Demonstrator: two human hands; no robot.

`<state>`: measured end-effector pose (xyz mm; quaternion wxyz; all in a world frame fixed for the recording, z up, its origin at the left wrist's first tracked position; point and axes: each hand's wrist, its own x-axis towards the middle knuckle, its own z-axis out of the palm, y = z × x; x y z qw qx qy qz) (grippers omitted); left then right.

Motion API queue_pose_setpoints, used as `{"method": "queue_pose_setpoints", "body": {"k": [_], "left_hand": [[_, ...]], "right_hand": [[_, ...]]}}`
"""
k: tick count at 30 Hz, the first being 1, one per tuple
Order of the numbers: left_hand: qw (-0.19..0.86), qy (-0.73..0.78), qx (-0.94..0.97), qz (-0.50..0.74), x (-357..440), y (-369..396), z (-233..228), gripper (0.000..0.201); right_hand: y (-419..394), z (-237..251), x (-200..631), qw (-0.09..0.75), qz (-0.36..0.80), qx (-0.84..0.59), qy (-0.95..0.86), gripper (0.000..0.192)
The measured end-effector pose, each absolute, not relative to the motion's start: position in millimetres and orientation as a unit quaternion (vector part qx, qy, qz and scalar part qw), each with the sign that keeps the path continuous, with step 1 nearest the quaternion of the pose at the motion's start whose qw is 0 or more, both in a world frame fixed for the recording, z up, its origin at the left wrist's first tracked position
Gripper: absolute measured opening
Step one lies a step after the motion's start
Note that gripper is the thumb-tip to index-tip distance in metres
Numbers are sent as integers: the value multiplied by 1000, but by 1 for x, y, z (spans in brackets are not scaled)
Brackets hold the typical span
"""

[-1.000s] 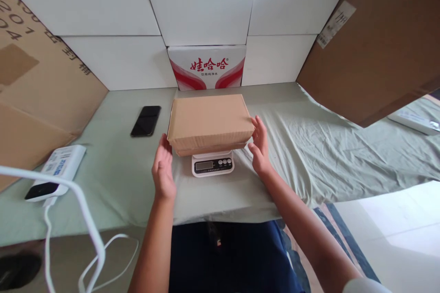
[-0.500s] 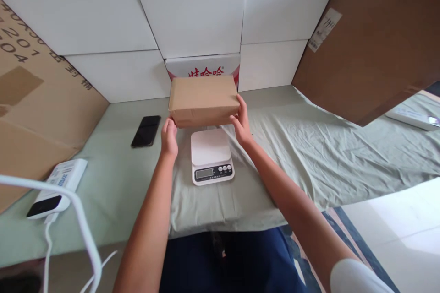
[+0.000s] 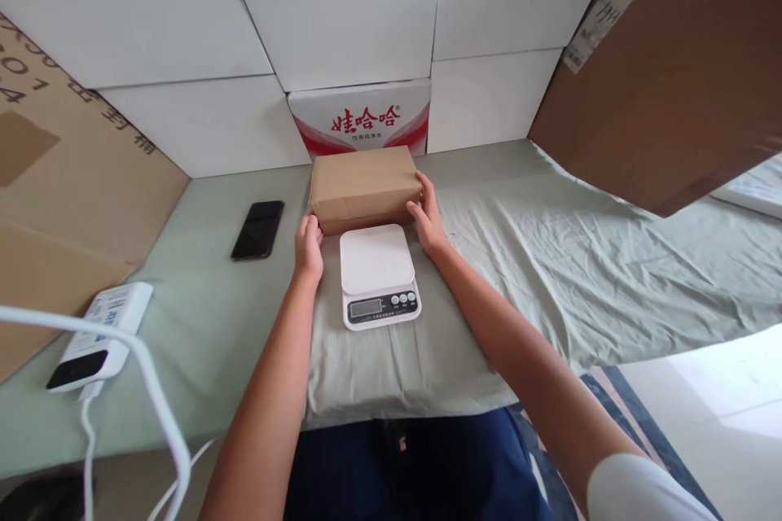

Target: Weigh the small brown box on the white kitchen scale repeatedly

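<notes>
A brown cardboard box [image 3: 363,186] rests on the cloth-covered table just behind a white kitchen scale [image 3: 377,275]. My left hand [image 3: 309,244] grips the box's near left corner. My right hand [image 3: 428,216] holds its right end. The scale's white platform is bare, and its dark display and round buttons face me.
A black phone [image 3: 257,229] lies left of the box. A white device [image 3: 101,336] with a cable sits at the near left. A red-and-white printed carton [image 3: 360,120] stands against white boxes at the back. Brown cardboard sheets [image 3: 672,65] lean at both sides.
The box sat on the scale with my hands beside it; I lifted it off and moved it back, and it now rests on the table behind the scale.
</notes>
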<state>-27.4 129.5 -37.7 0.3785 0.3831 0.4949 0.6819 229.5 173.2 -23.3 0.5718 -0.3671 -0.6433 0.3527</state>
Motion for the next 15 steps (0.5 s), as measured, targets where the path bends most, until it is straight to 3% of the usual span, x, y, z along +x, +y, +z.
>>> {"method": "queue_pose_setpoints", "body": {"k": [7,15], "left_hand": [[332,514,371,698,-54,126,-34,80],[400,513,394,649,-42,128,-41,85]], "right_hand": [[173,-31,241,597,334,-386,-619,93],[164,-22,236,575,426,-363,-597,101]]}}
